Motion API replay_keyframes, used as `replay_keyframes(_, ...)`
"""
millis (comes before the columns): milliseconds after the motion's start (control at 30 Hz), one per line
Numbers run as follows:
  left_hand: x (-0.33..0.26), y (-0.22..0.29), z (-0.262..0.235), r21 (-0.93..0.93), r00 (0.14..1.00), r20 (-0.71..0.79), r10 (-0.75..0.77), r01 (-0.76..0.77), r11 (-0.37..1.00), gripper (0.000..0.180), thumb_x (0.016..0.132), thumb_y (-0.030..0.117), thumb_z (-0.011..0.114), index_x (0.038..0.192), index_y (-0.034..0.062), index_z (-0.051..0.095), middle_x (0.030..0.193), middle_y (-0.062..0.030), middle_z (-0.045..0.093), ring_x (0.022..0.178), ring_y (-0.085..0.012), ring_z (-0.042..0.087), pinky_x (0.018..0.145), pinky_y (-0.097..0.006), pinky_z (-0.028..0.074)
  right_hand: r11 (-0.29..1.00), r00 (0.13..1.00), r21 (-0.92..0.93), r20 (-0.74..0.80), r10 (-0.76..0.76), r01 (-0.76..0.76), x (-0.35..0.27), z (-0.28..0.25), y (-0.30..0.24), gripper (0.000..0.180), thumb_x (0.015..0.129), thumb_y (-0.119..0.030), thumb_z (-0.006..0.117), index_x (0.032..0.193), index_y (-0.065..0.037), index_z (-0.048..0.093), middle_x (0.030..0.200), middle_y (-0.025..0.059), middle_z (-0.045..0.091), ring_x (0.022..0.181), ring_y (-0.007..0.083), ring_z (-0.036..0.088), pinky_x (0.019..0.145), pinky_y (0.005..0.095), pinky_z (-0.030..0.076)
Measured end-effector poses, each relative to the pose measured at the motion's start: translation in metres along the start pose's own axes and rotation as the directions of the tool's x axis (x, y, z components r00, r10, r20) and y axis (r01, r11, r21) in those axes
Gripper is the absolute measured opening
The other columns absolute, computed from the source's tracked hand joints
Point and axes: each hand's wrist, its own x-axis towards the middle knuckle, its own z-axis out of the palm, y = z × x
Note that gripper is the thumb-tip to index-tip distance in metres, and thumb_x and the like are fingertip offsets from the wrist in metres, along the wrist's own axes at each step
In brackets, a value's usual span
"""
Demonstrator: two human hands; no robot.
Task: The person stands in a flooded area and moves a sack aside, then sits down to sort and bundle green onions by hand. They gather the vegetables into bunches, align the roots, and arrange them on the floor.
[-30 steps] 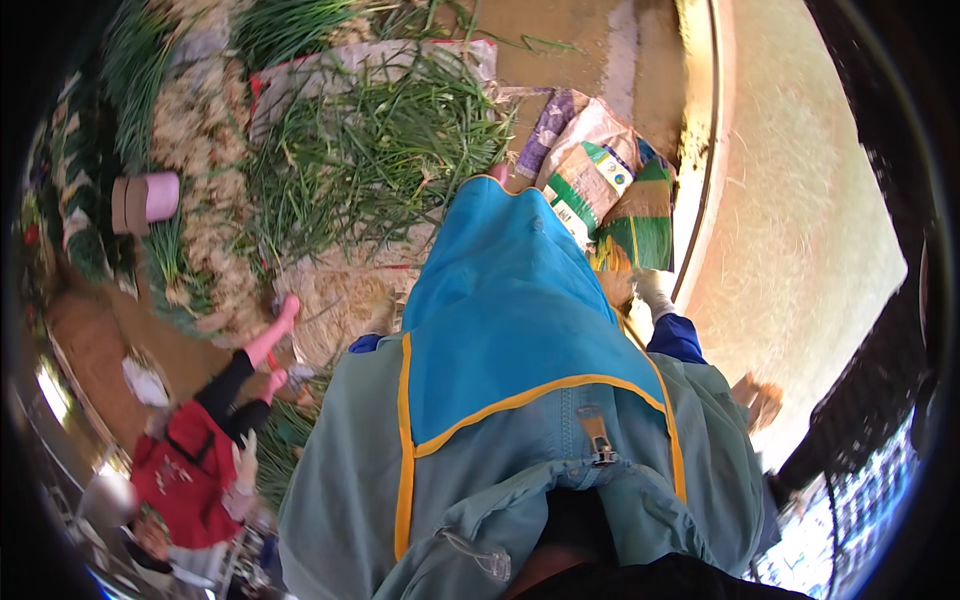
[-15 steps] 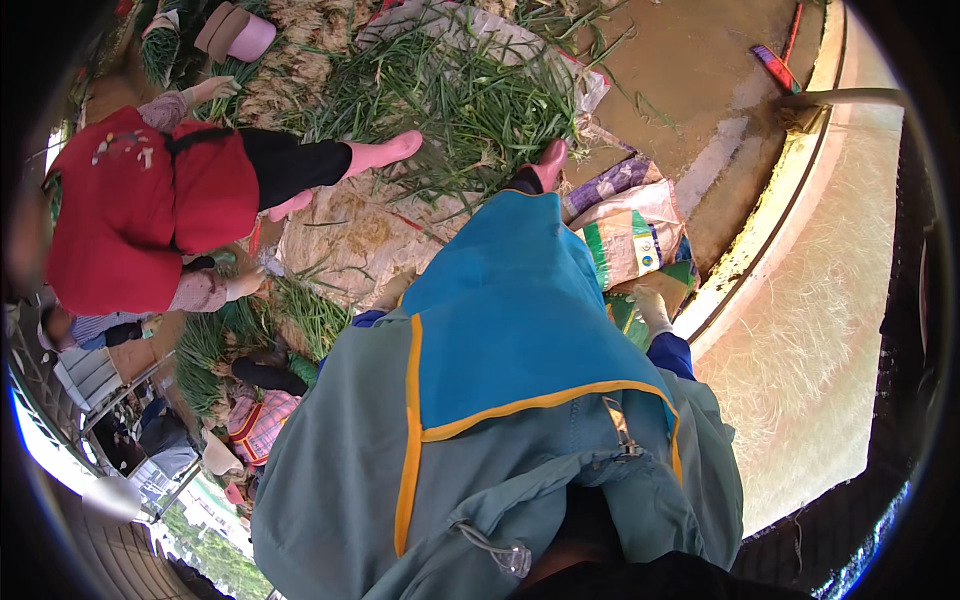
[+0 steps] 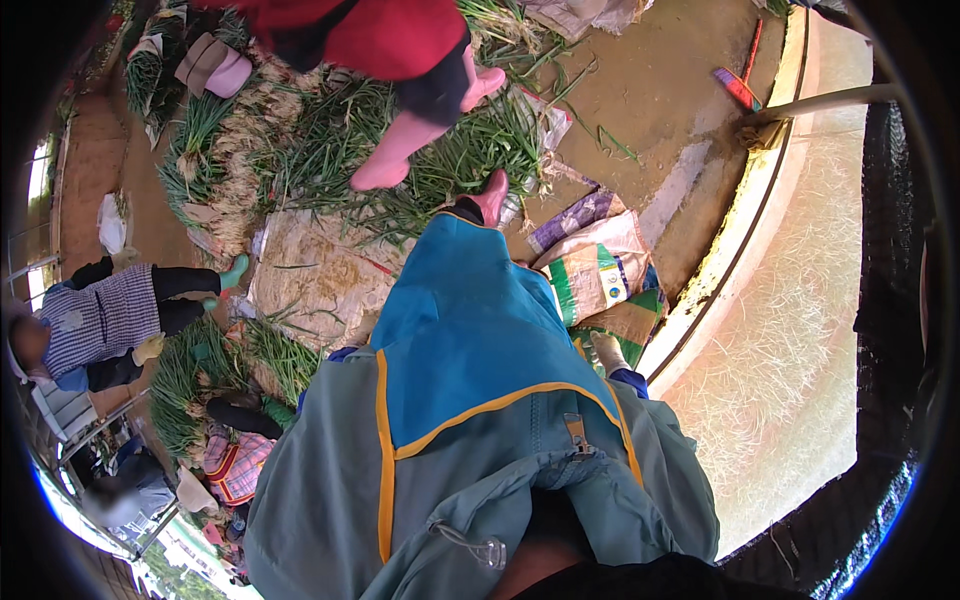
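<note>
My right hand (image 3: 607, 352), in a pale glove with a blue cuff, hangs low on my right side. It is close to a folded heap of woven sacks (image 3: 598, 255) in white, green and purple; whether it touches them I cannot tell, and its fingers are too foreshortened to read. Of my left arm only a bit of blue sleeve (image 3: 345, 353) shows past my blue apron (image 3: 480, 320), and the hand itself is hidden. Ahead of my pink boot (image 3: 490, 197) lies a broad heap of green onions (image 3: 330, 140).
A person in red (image 3: 390, 40) stands among the onions. Another in a checked top (image 3: 105, 315) is at the left, near more onion bunches (image 3: 180, 370). A dirty sheet (image 3: 310, 275) covers ground at my left. A pool (image 3: 770, 350) lies beyond the rim at right; a broom (image 3: 740, 88) lies ahead.
The person in red has moved from the left to the top, stepping across the onions. The person in the checked top has come into fuller view. My left hand has gone behind the apron.
</note>
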Motion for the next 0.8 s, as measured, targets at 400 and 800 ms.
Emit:
replay_keyframes(400, 0.044, 0.079, -0.006, 0.046, 0.993, -0.029, 0.114, -0.113, 0.993, 0.053, 0.098, 0.044, 0.032, 0.114, 0.0027, 0.062, 0.088, -0.0122, 0.068, 0.082, -0.0242, 0.062, 0.077, -0.039, 0.047, 0.999, 0.999, 0.042, -0.018, 0.031, -0.030, -0.057, 0.008, 0.063, 0.028, 0.090, -0.029, 0.048, 0.091, -0.007, 0.065, 0.074, 0.0091, 0.062, 0.054, 0.0203, 0.058, 0.050, 0.0344, 0.049)
replay_keyframes(800, 0.028, -0.006, -0.051, -0.372, 0.999, 0.013, -0.034, 0.036, 0.927, 0.057, 0.098, 0.047, 0.032, 0.122, 0.0008, 0.056, 0.092, -0.0193, 0.068, 0.082, -0.0290, 0.066, 0.074, -0.039, 0.051, 0.918, 0.972, -0.332, -0.014, -0.234, 0.217, 0.025, -0.052, -0.285, 0.026, 0.090, -0.024, 0.051, 0.101, -0.006, 0.066, 0.080, 0.0096, 0.065, 0.061, 0.0150, 0.060, 0.053, 0.0291, 0.048)
